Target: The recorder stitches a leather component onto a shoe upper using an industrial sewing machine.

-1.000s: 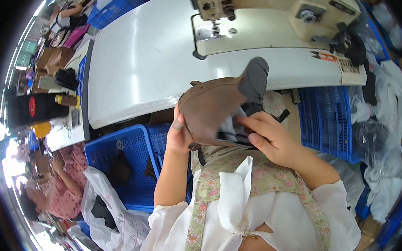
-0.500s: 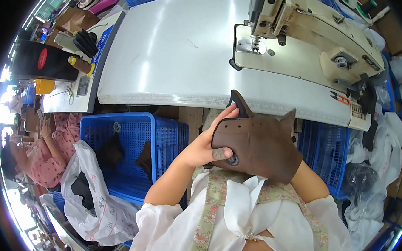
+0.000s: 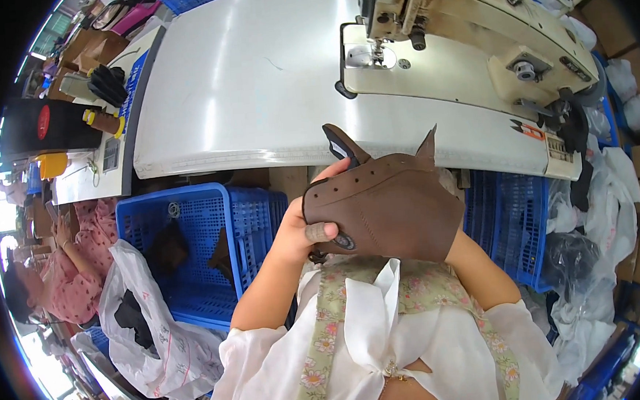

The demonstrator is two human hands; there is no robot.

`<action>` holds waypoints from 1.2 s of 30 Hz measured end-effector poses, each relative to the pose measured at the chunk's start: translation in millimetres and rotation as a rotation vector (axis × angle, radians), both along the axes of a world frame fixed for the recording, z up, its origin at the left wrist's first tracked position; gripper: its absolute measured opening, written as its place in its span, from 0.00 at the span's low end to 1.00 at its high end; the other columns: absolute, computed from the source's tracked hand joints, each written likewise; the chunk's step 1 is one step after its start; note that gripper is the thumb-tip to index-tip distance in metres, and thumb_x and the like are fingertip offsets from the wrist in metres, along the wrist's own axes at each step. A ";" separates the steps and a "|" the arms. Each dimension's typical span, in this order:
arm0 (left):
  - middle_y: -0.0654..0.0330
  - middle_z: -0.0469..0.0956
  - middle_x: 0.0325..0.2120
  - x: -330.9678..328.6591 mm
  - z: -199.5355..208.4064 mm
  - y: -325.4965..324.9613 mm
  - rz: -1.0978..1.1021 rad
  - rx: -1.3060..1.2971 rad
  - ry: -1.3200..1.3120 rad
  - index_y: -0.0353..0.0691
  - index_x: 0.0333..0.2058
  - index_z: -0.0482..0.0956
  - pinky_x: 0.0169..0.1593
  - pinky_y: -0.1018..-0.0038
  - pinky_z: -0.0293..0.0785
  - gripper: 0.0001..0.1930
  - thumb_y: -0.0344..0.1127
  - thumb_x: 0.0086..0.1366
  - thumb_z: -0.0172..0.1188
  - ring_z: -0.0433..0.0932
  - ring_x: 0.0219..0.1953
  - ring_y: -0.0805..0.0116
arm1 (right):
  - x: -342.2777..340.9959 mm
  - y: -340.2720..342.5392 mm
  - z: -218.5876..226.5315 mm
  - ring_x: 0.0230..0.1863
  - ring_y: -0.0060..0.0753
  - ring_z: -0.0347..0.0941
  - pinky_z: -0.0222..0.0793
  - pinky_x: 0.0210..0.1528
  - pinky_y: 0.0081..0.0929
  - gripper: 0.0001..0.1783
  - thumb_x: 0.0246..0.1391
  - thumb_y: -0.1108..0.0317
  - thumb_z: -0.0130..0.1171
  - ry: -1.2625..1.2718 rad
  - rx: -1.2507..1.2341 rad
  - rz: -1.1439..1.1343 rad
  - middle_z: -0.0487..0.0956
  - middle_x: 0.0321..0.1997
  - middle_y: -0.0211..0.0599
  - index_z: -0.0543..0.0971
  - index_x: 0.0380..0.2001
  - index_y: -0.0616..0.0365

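A brown leather shoe upper [image 3: 394,214] is held up in front of my chest, just off the table's near edge. It has a row of eyelet holes, a stitched seam, a dark round patch and a black-lined tongue-like flap [image 3: 347,145] rising at its top left. My left hand [image 3: 301,227] grips its left edge, thumb on the front face and fingers behind. From the right, my right forearm [image 3: 478,264] runs behind the upper; the leather hides most of that hand, and its fingers cannot be made out.
Ahead stands a white sewing table [image 3: 247,94] with a cream sewing machine [image 3: 486,43] at right. Orange-handled snips [image 3: 528,130] lie near its right edge. Blue crates [image 3: 225,206] and a white plastic bag [image 3: 149,342] are at left. A person in pink [image 3: 83,280] sits far left.
The shoe upper has moved left and tilted, so its eyelet row and seam show more fully. Both arms have shifted with it, and the view has turned slightly.
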State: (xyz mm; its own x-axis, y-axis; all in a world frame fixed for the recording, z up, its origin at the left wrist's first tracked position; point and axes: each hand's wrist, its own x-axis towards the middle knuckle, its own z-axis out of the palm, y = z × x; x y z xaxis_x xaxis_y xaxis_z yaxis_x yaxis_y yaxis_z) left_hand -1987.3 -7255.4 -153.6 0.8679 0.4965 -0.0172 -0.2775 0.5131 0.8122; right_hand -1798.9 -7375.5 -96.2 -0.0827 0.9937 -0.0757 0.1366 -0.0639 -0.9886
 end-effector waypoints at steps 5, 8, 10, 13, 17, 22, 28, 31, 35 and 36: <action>0.44 0.58 0.66 6.2 -1.8 -2.8 0.001 0.086 -0.099 0.29 0.46 0.80 0.66 0.57 0.55 0.27 0.42 0.51 0.72 0.60 0.66 0.48 | 0.6 -17.9 -15.2 0.61 0.31 0.68 0.65 0.62 0.31 0.28 0.59 0.64 0.58 -0.440 0.114 0.044 0.70 0.62 0.37 0.66 0.61 0.57; 0.42 0.59 0.65 7.2 1.9 -5.1 0.015 0.152 -0.154 0.34 0.39 0.85 0.67 0.54 0.52 0.19 0.41 0.52 0.71 0.58 0.67 0.45 | -1.3 -21.9 -24.7 0.61 0.31 0.68 0.65 0.62 0.31 0.28 0.59 0.63 0.58 -0.402 0.116 0.041 0.71 0.62 0.38 0.67 0.61 0.57; 0.40 0.65 0.61 8.7 8.5 -3.9 0.038 0.318 -0.089 0.38 0.33 0.87 0.69 0.48 0.41 0.17 0.47 0.53 0.69 0.57 0.67 0.40 | -5.0 -31.8 -29.5 0.60 0.31 0.68 0.65 0.62 0.31 0.27 0.59 0.63 0.58 -0.366 0.118 0.043 0.71 0.62 0.38 0.67 0.61 0.57; 0.40 0.70 0.57 6.2 14.4 2.5 0.088 0.591 -0.083 0.40 0.32 0.87 0.69 0.44 0.28 0.21 0.54 0.53 0.67 0.55 0.68 0.38 | -7.5 -27.0 -41.1 0.60 0.31 0.68 0.65 0.62 0.31 0.27 0.59 0.63 0.58 -0.313 0.121 0.050 0.71 0.62 0.38 0.67 0.60 0.57; 0.41 0.72 0.56 9.3 19.5 -0.9 0.190 0.825 -0.053 0.43 0.37 0.87 0.68 0.43 0.21 0.27 0.62 0.53 0.65 0.52 0.69 0.38 | -3.7 -42.1 -52.4 0.60 0.31 0.69 0.65 0.62 0.30 0.27 0.59 0.63 0.58 -0.243 0.142 0.093 0.72 0.61 0.38 0.68 0.60 0.57; 0.39 0.70 0.57 15.5 19.4 -8.3 0.153 0.718 -0.049 0.40 0.39 0.86 0.69 0.44 0.26 0.28 0.61 0.54 0.65 0.58 0.67 0.39 | 1.9 -83.8 -66.8 0.60 0.32 0.69 0.64 0.62 0.30 0.26 0.59 0.63 0.57 -0.145 0.167 0.155 0.72 0.61 0.38 0.69 0.60 0.57; 0.34 0.71 0.55 16.1 20.2 -3.3 0.207 0.460 -0.031 0.30 0.37 0.84 0.69 0.47 0.41 0.26 0.54 0.56 0.65 0.65 0.63 0.41 | 14.2 -42.4 -92.4 0.59 0.32 0.69 0.64 0.62 0.29 0.26 0.59 0.63 0.57 -0.029 0.184 0.210 0.73 0.60 0.38 0.69 0.59 0.57; 0.35 0.72 0.54 14.4 10.9 5.2 0.143 0.576 -0.073 0.30 0.36 0.84 0.69 0.45 0.39 0.26 0.53 0.56 0.65 0.66 0.63 0.41 | 28.5 -37.2 -100.4 0.59 0.32 0.69 0.64 0.62 0.29 0.25 0.59 0.63 0.57 0.010 0.183 0.200 0.73 0.60 0.39 0.70 0.59 0.57; 0.35 0.74 0.52 12.9 15.0 7.1 0.125 0.657 -0.089 0.30 0.34 0.84 0.69 0.43 0.37 0.24 0.51 0.56 0.66 0.68 0.61 0.41 | 14.9 -62.1 -109.3 0.59 0.32 0.70 0.64 0.62 0.29 0.25 0.59 0.62 0.57 0.080 0.200 0.252 0.73 0.59 0.39 0.70 0.59 0.57; 0.35 0.75 0.51 13.7 15.9 8.0 0.135 0.695 -0.091 0.31 0.33 0.84 0.69 0.43 0.37 0.24 0.51 0.56 0.65 0.69 0.60 0.41 | 21.0 -70.6 -111.4 0.59 0.32 0.70 0.63 0.62 0.29 0.25 0.59 0.62 0.57 0.092 0.206 0.259 0.74 0.59 0.39 0.71 0.59 0.57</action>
State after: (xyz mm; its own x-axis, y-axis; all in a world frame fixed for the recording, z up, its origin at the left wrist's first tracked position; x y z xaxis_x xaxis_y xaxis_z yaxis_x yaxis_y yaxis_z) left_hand -1973.6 -7247.4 -137.7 0.7809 0.4697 0.4118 -0.3842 -0.1586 0.9095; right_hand -1777.9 -7446.1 -207.6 -0.3310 0.9326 0.1441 0.0313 0.1635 -0.9860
